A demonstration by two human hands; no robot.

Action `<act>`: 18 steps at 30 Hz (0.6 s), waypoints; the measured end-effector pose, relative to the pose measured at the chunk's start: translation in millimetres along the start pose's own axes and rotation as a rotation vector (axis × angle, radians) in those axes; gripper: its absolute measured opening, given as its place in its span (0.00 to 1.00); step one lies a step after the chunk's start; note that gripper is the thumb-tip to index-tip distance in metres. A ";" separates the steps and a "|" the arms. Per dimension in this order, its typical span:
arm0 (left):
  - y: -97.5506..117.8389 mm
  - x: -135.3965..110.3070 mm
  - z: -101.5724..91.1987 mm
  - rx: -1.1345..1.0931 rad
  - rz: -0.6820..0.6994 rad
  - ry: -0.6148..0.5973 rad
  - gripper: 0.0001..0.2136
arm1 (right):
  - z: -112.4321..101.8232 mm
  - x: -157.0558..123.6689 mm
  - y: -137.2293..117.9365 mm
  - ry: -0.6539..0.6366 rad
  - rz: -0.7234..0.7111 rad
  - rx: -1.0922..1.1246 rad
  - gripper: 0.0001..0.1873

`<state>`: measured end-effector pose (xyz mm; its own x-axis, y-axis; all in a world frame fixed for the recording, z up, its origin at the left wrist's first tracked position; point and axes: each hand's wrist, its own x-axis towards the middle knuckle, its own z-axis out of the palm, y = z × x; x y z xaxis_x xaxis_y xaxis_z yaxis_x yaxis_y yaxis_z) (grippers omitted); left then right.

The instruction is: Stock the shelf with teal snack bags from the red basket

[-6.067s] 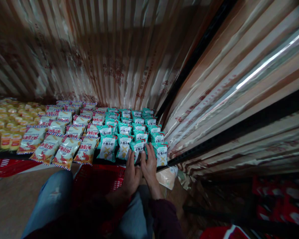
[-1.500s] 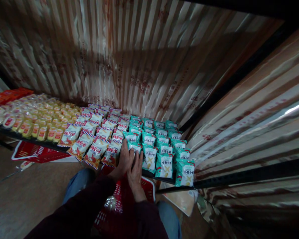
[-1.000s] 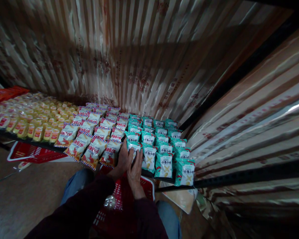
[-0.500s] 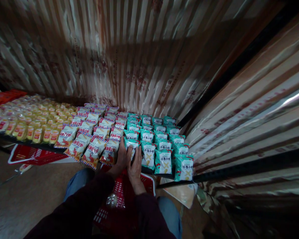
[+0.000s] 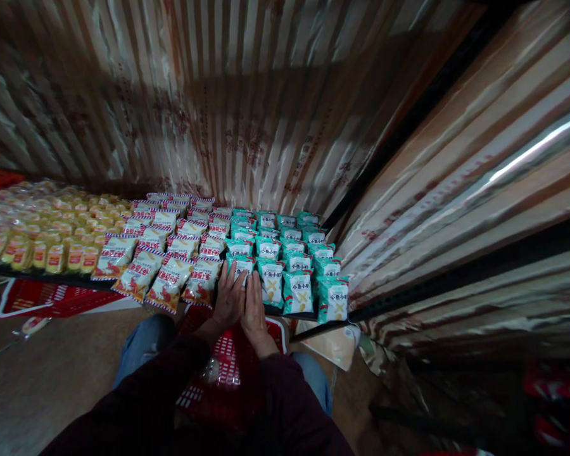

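Rows of teal snack packets [image 5: 297, 288] fill the right end of a low dark shelf [image 5: 323, 316]. My left hand [image 5: 228, 297] and my right hand [image 5: 254, 307] lie side by side on the front teal packet [image 5: 240, 267] of the leftmost teal row, fingers stretched flat over it and covering most of it. Left of the teal rows lie white, red and blue packets [image 5: 170, 283].
Yellow packets [image 5: 42, 234] cover the shelf's left part. A red plastic basket [image 5: 228, 373] sits in front of my knees, below the shelf edge. Striped foil sheeting [image 5: 247, 107] forms the back and right walls. A red basket or tray [image 5: 42, 297] lies on the floor at left.
Six seconds ago my hands were on a packet further right in the teal rows. Over the last second they have stayed on the leftmost front teal packet while the view shifted.
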<state>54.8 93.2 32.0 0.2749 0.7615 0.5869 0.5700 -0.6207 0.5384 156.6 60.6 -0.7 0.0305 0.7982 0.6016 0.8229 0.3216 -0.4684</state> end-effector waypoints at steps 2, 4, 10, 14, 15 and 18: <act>-1.0 -0.6 1.1 0.000 -0.008 -0.003 0.20 | -16.8 -2.9 -5.1 0.008 -0.058 -0.082 0.32; -1.8 -1.9 2.4 0.001 -0.025 0.000 0.20 | -37.4 -6.5 -5.9 0.046 -0.042 -0.193 0.31; -8.5 -2.5 10.3 0.051 -0.038 -0.005 0.20 | -87.5 -12.5 25.0 0.182 0.211 -0.497 0.26; -10.7 -2.1 10.8 0.092 -0.044 -0.004 0.20 | -92.6 -10.6 47.2 0.188 0.296 -0.537 0.25; -11.0 -2.5 10.2 0.098 -0.040 -0.005 0.20 | -91.5 -10.0 50.6 0.188 0.307 -0.535 0.25; -12.0 -4.7 8.5 0.107 -0.026 -0.001 0.21 | -86.3 -8.2 56.4 0.226 0.340 -0.524 0.26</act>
<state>53.2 98.7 17.7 0.2593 0.7776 0.5729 0.6564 -0.5770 0.4861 251.7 28.3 23.8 0.4085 0.6666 0.6236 0.9117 -0.2652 -0.3137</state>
